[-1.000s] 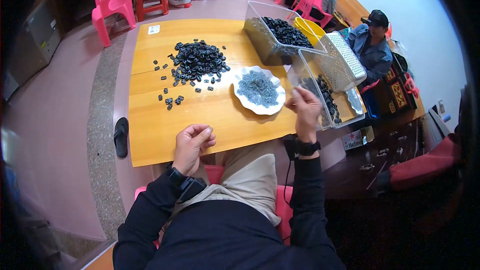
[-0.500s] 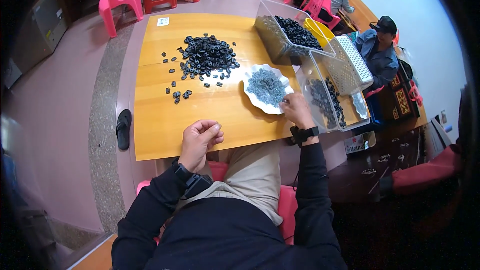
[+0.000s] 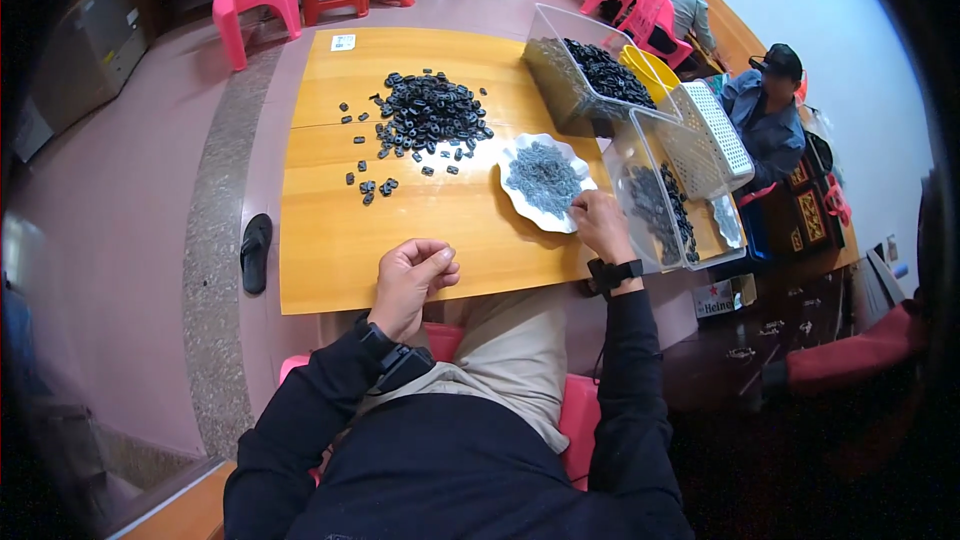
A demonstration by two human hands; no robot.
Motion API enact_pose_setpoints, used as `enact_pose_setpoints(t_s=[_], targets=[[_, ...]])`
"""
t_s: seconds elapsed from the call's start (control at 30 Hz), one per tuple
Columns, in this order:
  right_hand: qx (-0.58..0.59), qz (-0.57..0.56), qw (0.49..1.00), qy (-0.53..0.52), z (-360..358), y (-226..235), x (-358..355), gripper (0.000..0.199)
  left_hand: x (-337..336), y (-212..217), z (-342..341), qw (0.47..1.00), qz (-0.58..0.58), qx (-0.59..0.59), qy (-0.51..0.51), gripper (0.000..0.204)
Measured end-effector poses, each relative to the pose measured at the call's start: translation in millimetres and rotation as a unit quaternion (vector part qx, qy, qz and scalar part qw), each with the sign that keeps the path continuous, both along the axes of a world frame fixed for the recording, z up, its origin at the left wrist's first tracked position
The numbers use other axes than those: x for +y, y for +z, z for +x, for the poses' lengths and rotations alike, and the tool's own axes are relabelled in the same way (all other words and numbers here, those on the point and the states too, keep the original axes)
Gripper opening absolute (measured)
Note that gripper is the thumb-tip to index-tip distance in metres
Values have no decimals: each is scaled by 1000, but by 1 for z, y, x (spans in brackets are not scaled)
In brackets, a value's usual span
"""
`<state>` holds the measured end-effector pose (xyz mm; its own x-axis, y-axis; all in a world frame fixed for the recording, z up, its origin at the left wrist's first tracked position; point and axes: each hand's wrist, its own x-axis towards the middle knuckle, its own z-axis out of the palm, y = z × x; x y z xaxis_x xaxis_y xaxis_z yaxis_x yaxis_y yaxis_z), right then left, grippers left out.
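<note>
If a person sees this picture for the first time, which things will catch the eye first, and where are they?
First comes the heap of small black parts in the middle of the yellow wooden table. To its right, a white scalloped plate holds grey pieces, and the right hand rests at its near edge. The left hand is loosely closed at the near table edge.

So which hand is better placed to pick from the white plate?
Right. The right hand rests at the white plate rim, by the grey bits; the left hand is curled at the table edge.

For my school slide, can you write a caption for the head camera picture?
Right hand reaches the white plate of small grey pieces; left hand rests curled on the wooden table.
</note>
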<state>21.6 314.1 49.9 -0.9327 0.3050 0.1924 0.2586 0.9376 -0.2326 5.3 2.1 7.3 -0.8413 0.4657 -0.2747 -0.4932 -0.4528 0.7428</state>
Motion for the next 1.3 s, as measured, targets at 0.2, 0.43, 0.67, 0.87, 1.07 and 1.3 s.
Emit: enact_pose_setpoints(t_s=[0.2, 0.43, 0.67, 0.87, 1.07, 1.3], targets=[[28, -2, 999, 36, -1, -5, 1, 14, 0, -3, -1, 1000, 6, 1, -4, 13], [105, 32, 991, 72, -4, -14, 4, 13, 0, -2, -1, 1000, 4, 0, -6, 13], [140, -40, 985, 90, -13, -15, -1, 10, -1, -3, -1, 1000, 8, 1, -5, 13], [137, -98, 981, 101, -15, -16, -1, 12, -2, -2, -1, 1000, 1, -2, -8, 13], [134, -131, 979, 82, -11, -10, -5, 9, 0, 3, -3, 1000, -3, -2, -5, 12], [135, -168, 972, 92, -7, -9, -3, 10, 5, 4, -13, 999, -15, 30, 22, 12]])
